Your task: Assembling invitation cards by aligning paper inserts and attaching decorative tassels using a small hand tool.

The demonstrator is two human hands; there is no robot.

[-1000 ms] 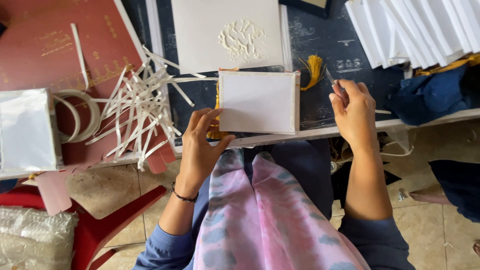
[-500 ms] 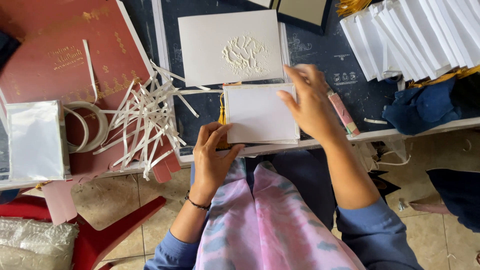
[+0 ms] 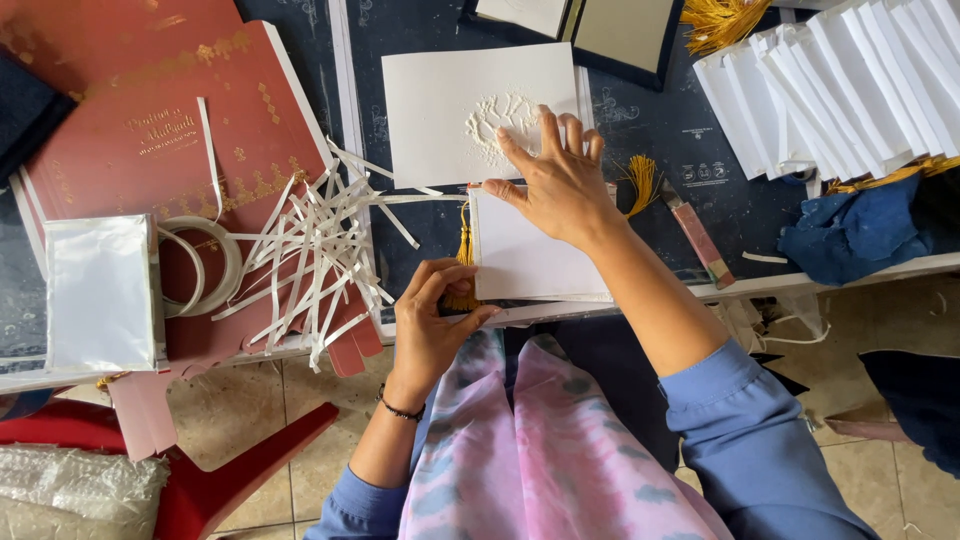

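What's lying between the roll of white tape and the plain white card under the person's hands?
In the head view, a loose heap of thin white paper strips lies between the tape roll and the white card, partly on a red card cover.

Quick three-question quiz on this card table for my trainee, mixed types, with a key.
1. True or false: the right hand lies flat on the white card.
2. Which thing does the left hand pinch? A) tape roll B) yellow tassel C) pink-handled tool
3. Fill in: the pile of white paper strips lies on the ____ side of the white card.

Key: 1 true; 2 B, the yellow tassel at the card's left edge; 3 left. The tape roll and the pink-handled tool lie untouched.
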